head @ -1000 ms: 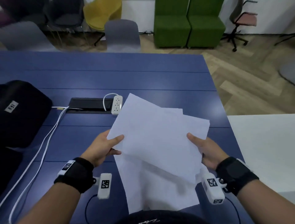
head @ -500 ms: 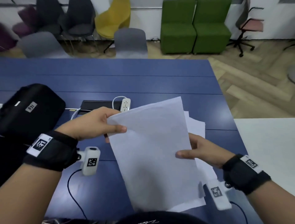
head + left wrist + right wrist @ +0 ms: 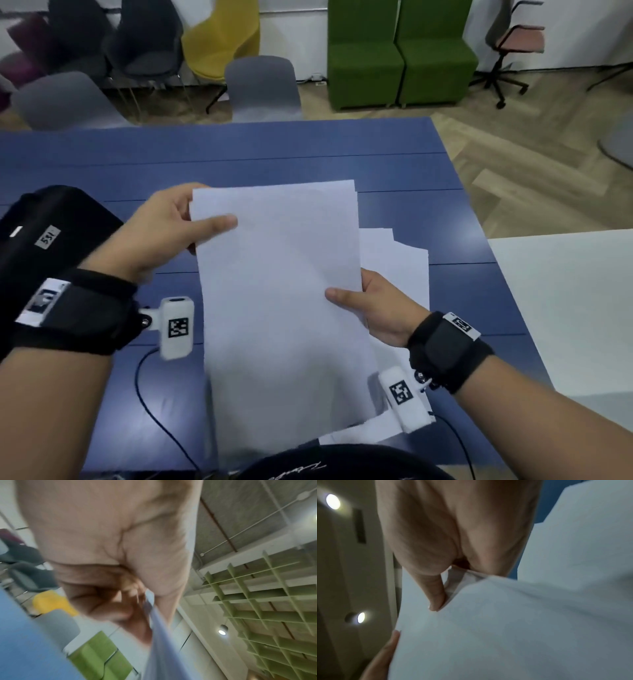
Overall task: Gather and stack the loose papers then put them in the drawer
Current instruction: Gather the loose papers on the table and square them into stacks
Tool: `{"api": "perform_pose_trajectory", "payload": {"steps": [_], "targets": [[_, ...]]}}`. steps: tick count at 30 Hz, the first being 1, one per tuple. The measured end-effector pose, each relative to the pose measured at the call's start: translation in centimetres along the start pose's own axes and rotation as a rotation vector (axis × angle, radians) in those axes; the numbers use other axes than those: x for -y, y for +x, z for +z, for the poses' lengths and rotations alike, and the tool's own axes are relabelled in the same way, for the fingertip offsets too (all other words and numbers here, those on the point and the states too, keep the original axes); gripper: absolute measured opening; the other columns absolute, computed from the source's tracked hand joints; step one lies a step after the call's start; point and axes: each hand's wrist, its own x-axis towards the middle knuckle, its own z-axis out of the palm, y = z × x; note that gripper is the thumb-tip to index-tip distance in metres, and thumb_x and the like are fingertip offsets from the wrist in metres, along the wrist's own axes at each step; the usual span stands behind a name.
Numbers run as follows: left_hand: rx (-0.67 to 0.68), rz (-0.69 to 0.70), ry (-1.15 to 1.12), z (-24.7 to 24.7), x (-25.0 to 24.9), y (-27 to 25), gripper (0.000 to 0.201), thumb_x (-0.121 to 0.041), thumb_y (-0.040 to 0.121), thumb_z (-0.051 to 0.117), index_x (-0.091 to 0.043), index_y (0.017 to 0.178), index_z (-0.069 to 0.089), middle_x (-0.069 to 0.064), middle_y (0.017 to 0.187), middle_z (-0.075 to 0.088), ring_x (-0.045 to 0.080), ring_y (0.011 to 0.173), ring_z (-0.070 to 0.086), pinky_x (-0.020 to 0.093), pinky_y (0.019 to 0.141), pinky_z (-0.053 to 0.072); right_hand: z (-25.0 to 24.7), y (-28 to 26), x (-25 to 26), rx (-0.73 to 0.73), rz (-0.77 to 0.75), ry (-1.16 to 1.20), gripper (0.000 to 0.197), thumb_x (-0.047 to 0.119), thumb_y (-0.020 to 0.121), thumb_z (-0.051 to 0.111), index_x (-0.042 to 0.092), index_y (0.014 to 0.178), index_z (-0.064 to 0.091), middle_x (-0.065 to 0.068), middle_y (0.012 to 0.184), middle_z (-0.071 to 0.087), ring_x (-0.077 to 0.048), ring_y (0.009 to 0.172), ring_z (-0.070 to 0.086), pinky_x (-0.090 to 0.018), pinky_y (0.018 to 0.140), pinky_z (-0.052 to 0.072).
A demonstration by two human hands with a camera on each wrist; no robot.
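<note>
Head view: papers (image 3: 281, 294) are held above the blue table (image 3: 308, 154); top-left corner is pinched by the left hand (image 3: 164, 233), right edge by the right hand (image 3: 380, 308).
Left wrist: fingers (image 3: 109, 605) are curled around a sheet edge.
Right wrist: thumb (image 3: 435, 591) is pressed onto the papers.

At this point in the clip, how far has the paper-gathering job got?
Gathered: the loose white paper sheets are off the blue table and in both hands. In hand: squaring them up. The left hand pinches the upper left corner, the right hand grips the right edge, yet sheets behind the front one jut out at right, so the stack is uneven. Left: finish aligning, then put it in the drawer, which no view shows.
</note>
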Motion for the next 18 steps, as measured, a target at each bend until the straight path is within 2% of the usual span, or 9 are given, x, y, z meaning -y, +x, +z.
{"api": "perform_pose_trajectory", "payload": {"steps": [2, 4, 5, 7, 9, 13, 16, 17, 18], "targets": [[-0.009, -0.087, -0.297, 2.0, 1.5, -0.2, 0.046, -0.039, 0.09, 0.079, -0.018, 0.13, 0.072, 0.0, 0.125, 0.08, 0.023, 0.115, 0.077, 0.03, 0.086, 0.065, -0.2, 0.3, 0.8, 0.002, -0.015, 0.036, 0.042, 0.006, 0.106, 0.058, 0.013, 0.148, 0.057, -0.005, 0.145, 0.067, -0.025, 0.137, 0.062, -0.043, 0.116, 0.048], [0.076, -0.211, -0.485, 3.9, 3.4, -0.8, 0.066, -0.052, 0.075, 0.089, -0.015, 0.128, 0.075, 0.004, 0.129, 0.078, 0.022, 0.115, 0.077, 0.032, 0.089, 0.065, -0.7, 0.7, 1.7, -0.013, -0.027, 0.085, 0.042, 0.006, 0.107, 0.057, 0.011, 0.149, 0.056, -0.008, 0.146, 0.066, -0.029, 0.136, 0.062, -0.046, 0.115, 0.05], [0.128, -0.258, -0.512, 5.1, 4.3, -1.5, 0.064, -0.05, 0.075, 0.089, -0.014, 0.126, 0.076, 0.008, 0.13, 0.078, 0.022, 0.112, 0.078, 0.034, 0.088, 0.065, -1.1, 1.0, 2.0, -0.027, -0.03, 0.126, 0.043, 0.006, 0.107, 0.057, 0.01, 0.149, 0.056, -0.01, 0.146, 0.066, -0.031, 0.136, 0.063, -0.048, 0.114, 0.051], [0.207, -0.324, -0.481, 7.7, 5.7, -3.1, 0.045, -0.029, 0.088, 0.078, -0.012, 0.129, 0.073, 0.009, 0.128, 0.078, 0.025, 0.111, 0.078, 0.038, 0.089, 0.065, -2.3, 1.7, 2.5, -0.084, -0.033, 0.213, 0.043, 0.007, 0.107, 0.058, 0.01, 0.149, 0.056, -0.011, 0.144, 0.067, -0.033, 0.134, 0.064, -0.049, 0.111, 0.053], [0.2, -0.368, -0.416, 9.9, 7.1, -4.3, 0.037, -0.015, 0.095, 0.073, -0.015, 0.132, 0.071, 0.003, 0.126, 0.08, 0.025, 0.114, 0.077, 0.04, 0.093, 0.06, -3.4, 2.7, 2.4, -0.142, -0.03, 0.236, 0.042, 0.007, 0.106, 0.059, 0.012, 0.148, 0.057, -0.009, 0.142, 0.069, -0.032, 0.132, 0.066, -0.049, 0.11, 0.053], [0.132, -0.396, -0.259, 10.8, 9.8, -4.1, 0.03, -0.016, 0.096, 0.078, -0.018, 0.126, 0.075, -0.002, 0.116, 0.083, 0.024, 0.108, 0.079, 0.042, 0.092, 0.061, -3.8, 4.5, 0.0, -0.155, 0.021, 0.155, 0.04, 0.0, 0.103, 0.061, 0.009, 0.142, 0.06, -0.006, 0.137, 0.072, -0.027, 0.128, 0.068, -0.043, 0.112, 0.05], [0.083, -0.428, -0.162, 9.2, 11.4, -3.8, 0.021, -0.015, 0.097, 0.077, -0.015, 0.118, 0.078, -0.001, 0.107, 0.084, 0.023, 0.098, 0.081, 0.038, 0.084, 0.063, -3.9, 6.7, -2.8, -0.254, 0.137, 0.035, 0.018, 0.009, 0.101, 0.07, 0.012, 0.118, 0.064, -0.004, 0.114, 0.077, -0.023, 0.101, 0.072, -0.042, 0.092, 0.055], [0.056, -0.443, -0.152, 8.5, 12.0, -3.8, 0.019, -0.014, 0.097, 0.077, -0.013, 0.115, 0.079, 0.001, 0.105, 0.085, 0.025, 0.096, 0.081, 0.038, 0.082, 0.063, -4.7, 7.4, -3.8, -0.308, 0.197, -0.033, 0.027, 0.018, 0.098, 0.075, 0.011, 0.119, 0.06, -0.009, 0.115, 0.072, -0.023, 0.097, 0.069, -0.043, 0.087, 0.057], [0.018, -0.464, -0.147, 7.6, 12.7, -4.0, 0.018, -0.013, 0.096, 0.078, -0.011, 0.113, 0.079, 0.003, 0.104, 0.085, 0.028, 0.096, 0.081, 0.041, 0.083, 0.064, -5.8, 8.0, -4.7, -0.345, 0.275, -0.123, 0.045, 0.029, 0.095, 0.08, 0.011, 0.129, 0.057, -0.012, 0.125, 0.068, -0.023, 0.1, 0.067, -0.042, 0.087, 0.059]]}}
